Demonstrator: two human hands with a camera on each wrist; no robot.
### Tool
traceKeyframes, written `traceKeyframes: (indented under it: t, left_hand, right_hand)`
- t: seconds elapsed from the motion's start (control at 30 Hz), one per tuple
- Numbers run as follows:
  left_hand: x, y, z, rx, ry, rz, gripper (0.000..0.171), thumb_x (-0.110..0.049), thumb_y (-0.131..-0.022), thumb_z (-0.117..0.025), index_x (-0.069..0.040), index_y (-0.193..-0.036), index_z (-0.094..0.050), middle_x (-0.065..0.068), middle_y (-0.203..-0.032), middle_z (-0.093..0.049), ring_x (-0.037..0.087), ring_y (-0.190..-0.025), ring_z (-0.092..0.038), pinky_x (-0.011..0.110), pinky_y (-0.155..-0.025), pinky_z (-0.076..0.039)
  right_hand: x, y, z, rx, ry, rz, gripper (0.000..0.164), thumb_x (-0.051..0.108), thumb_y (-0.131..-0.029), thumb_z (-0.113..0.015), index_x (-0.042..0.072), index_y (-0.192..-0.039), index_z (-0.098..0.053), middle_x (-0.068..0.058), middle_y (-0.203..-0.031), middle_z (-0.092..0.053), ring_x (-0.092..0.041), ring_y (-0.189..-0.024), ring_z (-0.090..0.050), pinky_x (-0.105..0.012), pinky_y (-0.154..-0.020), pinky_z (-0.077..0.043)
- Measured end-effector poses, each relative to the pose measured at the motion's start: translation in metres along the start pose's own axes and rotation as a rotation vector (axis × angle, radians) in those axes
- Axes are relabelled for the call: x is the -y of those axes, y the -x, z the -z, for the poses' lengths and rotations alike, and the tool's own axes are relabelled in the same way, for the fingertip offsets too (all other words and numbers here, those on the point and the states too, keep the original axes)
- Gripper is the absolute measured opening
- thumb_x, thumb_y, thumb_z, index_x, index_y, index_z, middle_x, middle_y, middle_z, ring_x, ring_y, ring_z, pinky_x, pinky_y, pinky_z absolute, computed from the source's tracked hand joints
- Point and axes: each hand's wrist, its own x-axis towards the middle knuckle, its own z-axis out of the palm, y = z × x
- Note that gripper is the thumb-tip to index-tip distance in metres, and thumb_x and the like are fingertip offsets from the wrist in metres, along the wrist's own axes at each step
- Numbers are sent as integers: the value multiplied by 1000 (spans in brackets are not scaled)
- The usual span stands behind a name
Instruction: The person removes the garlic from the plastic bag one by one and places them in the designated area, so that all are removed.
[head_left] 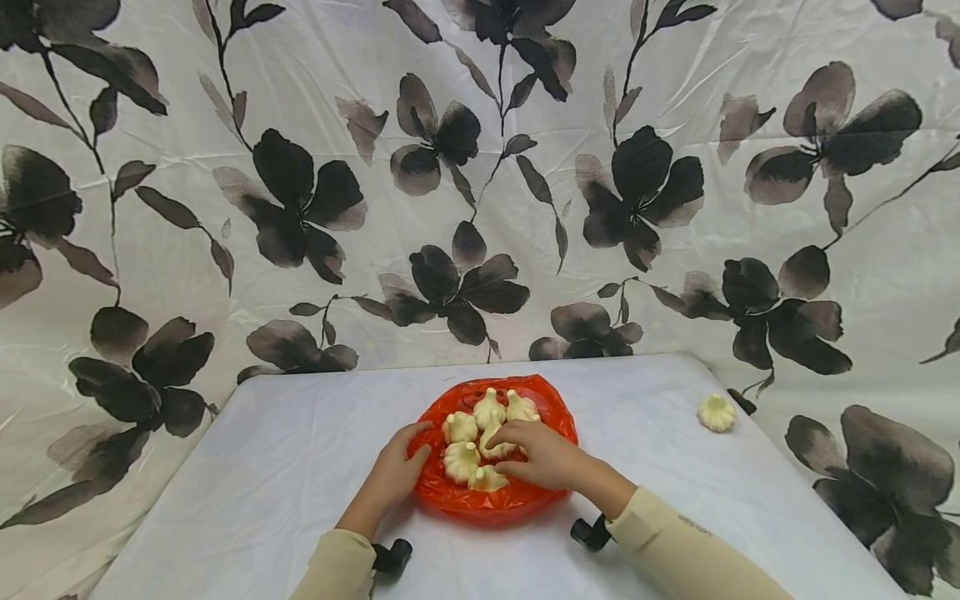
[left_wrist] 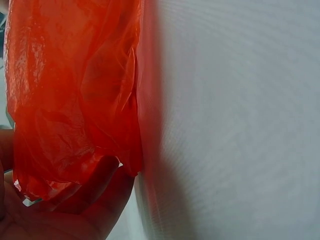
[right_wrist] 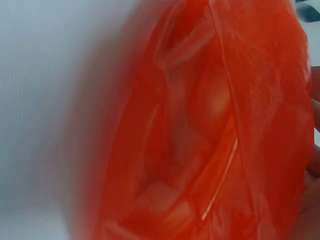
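A red plastic bag (head_left: 487,510) lies spread open on the table, with several pale garlic bulbs (head_left: 461,461) heaped in it. At its left side my left hand (head_left: 399,465) grips the edge, the thumb over the rim and the fingers (left_wrist: 107,192) partly behind the red film. My right hand (head_left: 546,455) reaches in over the bag from the right. Between its thumb and fingers is a garlic bulb (head_left: 492,448), which it appears to pinch; the palm hides part of the heap. In the right wrist view the bag's wall (right_wrist: 200,125) covers most of the picture.
One more garlic bulb (head_left: 717,413) sits apart near the table's right edge. The table (head_left: 300,467) has a white cover. A floral cloth (head_left: 450,200) hangs behind it. Black camera mounts (head_left: 591,534) stick out from both wrists.
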Motion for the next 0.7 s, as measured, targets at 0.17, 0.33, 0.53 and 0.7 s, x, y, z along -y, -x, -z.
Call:
traceKeyframes:
  t: [0.17,0.33,0.53,0.7]
  left_hand:
    - [-1,0,0,-3,2,-7,44,-17,-98,-51,-14,-142,-46,17,-149,-41,41,-140,-35,60,-111,-33]
    - [-1,0,0,-5,2,-15,44,-17,-98,-51,-12,-142,-46,17,-149,-42,40,-140,-36,60,-111,-33]
    - [-2,1,0,-3,2,-15,44,-16,-98,-52,-13,-142,-47,18,-149,-42,41,-140,-36,60,-111,-33]
    - [-2,1,0,-7,1,-17,44,-16,-98,-52,-12,-142,-47,18,-149,-42,40,-140,-36,60,-112,-32]
  right_hand:
    - [4,-2,-4,19,-4,1,28,31,-92,-65,18,-117,-67,7,-117,-65,-13,-112,-59,-31,-98,-49]
    - [8,-4,-8,35,-18,6,25,30,-93,-64,19,-115,-68,3,-116,-67,-16,-111,-60,-32,-98,-49]
    - [11,-5,-14,49,-13,10,24,30,-92,-66,20,-114,-68,6,-112,-67,-10,-107,-60,-27,-96,-49]
    - [13,-7,-19,49,15,39,21,29,-90,-68,22,-109,-69,11,-105,-66,-6,-98,-59,-23,-92,-49]
